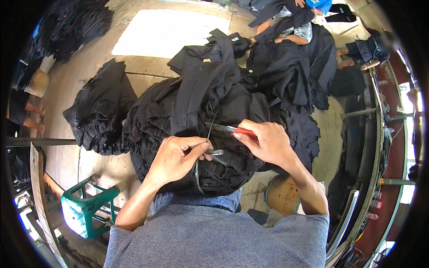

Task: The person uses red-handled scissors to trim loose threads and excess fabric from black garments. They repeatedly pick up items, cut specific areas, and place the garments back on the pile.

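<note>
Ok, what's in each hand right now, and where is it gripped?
Right hand holds a cutter by its red handle, blade pointing left. Left hand pinches a thin strap near its lower end, over the black garment stack.

Black garments (201, 107) fill the centre of the frame, red-handled clippers (232, 130) with a silver blade lie centre right, a green plastic stool (89, 207) sits lower left, and a grey-blue shirt (214, 236) spans the bottom.
</note>
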A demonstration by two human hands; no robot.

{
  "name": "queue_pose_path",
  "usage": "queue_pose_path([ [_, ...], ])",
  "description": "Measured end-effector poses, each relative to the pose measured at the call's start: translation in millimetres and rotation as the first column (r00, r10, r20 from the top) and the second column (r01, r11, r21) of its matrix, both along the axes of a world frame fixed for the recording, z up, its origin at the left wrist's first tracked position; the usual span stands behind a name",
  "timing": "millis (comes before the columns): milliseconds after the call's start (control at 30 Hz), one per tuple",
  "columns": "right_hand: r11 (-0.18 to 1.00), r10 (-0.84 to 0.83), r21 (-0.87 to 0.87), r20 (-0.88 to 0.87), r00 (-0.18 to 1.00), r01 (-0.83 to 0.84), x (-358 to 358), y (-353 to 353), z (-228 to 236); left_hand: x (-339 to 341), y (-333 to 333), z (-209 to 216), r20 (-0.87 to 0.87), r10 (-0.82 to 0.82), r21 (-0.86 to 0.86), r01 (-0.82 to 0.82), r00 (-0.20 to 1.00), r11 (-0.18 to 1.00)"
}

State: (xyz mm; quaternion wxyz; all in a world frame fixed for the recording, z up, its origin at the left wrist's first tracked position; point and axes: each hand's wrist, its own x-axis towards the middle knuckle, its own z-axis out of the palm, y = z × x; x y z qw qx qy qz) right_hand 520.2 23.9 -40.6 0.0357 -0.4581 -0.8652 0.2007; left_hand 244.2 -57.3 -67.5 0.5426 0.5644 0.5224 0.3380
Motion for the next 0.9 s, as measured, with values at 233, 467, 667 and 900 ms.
queue_pose_path([
  [233, 0.674, -0.606, -0.364, -0.77, 0.2, 0.643, 78, -4, 63, -33, -21, 1, 0.058, -0.396, 0.24, 0.373, 0.916, 0.896],
  [467, 0.364, -0.741, -0.209, -0.655, 0.146, 0.908, 204, -139, 48, -155, 10, 27, -0.113, -0.243, 0.335, 0.267, 0.964, 0.904],
  [667, -0.295, -0.749, 0.039, -0.63, -0.206, 0.955, 306, -268, 35, -155, 53, 32, -0.186, 0.02, 0.473, 0.072, 0.982, 0.878],
  [900, -0.49, -0.768, 0.108, -0.522, -0.37, 0.865, 443, -422, 122, -106, 126, 65, -0.437, -0.261, 0.393, 0.444, 0.861, 0.805],
])
